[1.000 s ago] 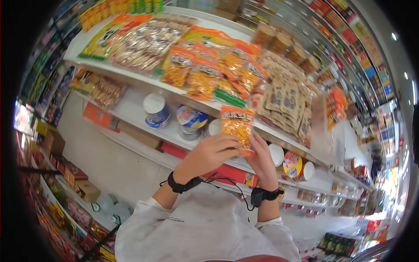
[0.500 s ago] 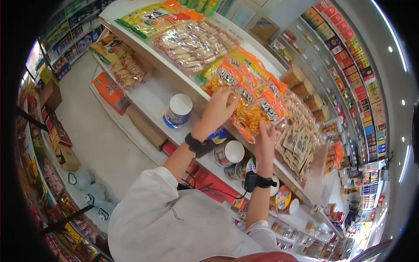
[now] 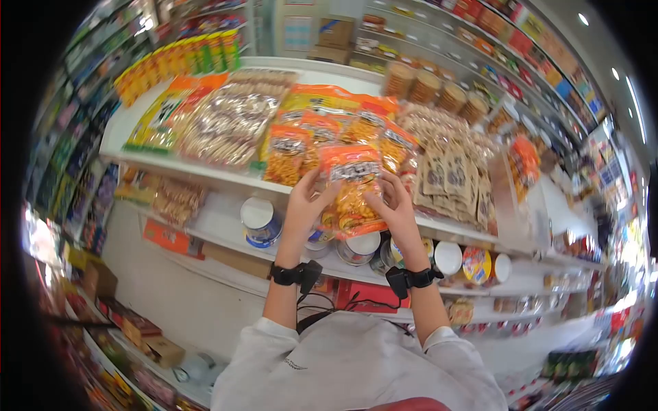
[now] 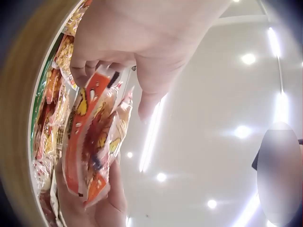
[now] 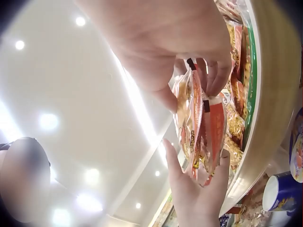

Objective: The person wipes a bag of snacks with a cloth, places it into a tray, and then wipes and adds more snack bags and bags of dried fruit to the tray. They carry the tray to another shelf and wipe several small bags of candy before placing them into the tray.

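Observation:
Both hands hold orange-and-clear snack bags [image 3: 356,188] up in front of the upper shelf's edge. In the wrist views two bags show edge-on, one against the other, with yellow-orange snack pieces inside. My left hand [image 3: 305,209] has its fingers behind the left edge; its thumb stands somewhat apart from the bags in the left wrist view. On the opposite side my right hand [image 3: 399,216] pinches the bags, thumb on the front and fingers behind. Similar orange bags [image 3: 286,154] lie on the shelf just beyond the hands.
Long clear packs [image 3: 233,120] lie left on the shelf [image 3: 205,175], brown packets [image 3: 449,171] right, round biscuit stacks [image 3: 425,88] behind. Tubs with white lids [image 3: 257,214] stand on the lower shelf, under the forearms. A clear divider [image 3: 517,205] rises at the right.
One second ago the hands held one bag near the shelf's edge. Half a second ago they reached onto the orange pile. Now they have drawn back, holding two bags together upright.

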`<move>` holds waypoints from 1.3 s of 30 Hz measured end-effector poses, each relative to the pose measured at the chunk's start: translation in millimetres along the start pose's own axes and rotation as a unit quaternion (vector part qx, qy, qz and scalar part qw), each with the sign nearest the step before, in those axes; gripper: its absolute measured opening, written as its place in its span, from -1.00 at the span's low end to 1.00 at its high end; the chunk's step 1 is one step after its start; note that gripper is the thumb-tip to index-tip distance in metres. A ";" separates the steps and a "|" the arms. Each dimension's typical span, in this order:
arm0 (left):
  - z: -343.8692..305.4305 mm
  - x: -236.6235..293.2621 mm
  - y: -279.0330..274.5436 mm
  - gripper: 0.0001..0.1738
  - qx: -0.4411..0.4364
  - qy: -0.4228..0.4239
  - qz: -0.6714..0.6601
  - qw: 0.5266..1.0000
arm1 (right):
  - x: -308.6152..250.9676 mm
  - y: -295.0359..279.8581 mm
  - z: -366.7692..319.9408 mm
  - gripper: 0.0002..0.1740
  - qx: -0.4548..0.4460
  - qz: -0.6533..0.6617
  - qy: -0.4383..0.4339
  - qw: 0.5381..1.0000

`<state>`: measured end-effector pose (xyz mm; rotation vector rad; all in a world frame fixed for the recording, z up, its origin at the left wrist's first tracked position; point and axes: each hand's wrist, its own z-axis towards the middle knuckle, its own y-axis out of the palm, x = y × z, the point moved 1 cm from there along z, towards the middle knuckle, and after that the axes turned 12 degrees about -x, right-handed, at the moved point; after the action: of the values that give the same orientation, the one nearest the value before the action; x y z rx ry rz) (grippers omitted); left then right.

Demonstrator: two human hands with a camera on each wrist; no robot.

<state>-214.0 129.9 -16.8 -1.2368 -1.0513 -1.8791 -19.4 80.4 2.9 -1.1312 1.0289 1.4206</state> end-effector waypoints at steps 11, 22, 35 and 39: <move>-9.7 26.9 35.6 -0.64 -0.081 -0.160 0.147 0.973 | 1.1 -28.0 -45.0 -0.26 -0.082 -0.008 0.078 0.994; 47.6 -16.3 -129.6 -0.05 0.122 -0.014 0.490 0.863 | -16.2 -52.8 -89.7 -0.19 -0.083 0.067 -0.018 0.994; -1.5 58.9 35.4 -0.41 0.178 0.170 0.374 0.894 | -51.3 -90.9 -136.0 -0.15 0.032 -0.094 -0.114 0.988; -30.1 18.1 146.1 -0.43 0.091 0.142 0.260 0.951 | -76.0 -104.7 -162.5 -0.18 0.027 -0.021 -0.160 0.987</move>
<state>-110.0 33.2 32.3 -0.9794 -0.6449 -1.4571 108.4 -78.6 42.0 -0.8459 0.8052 1.4753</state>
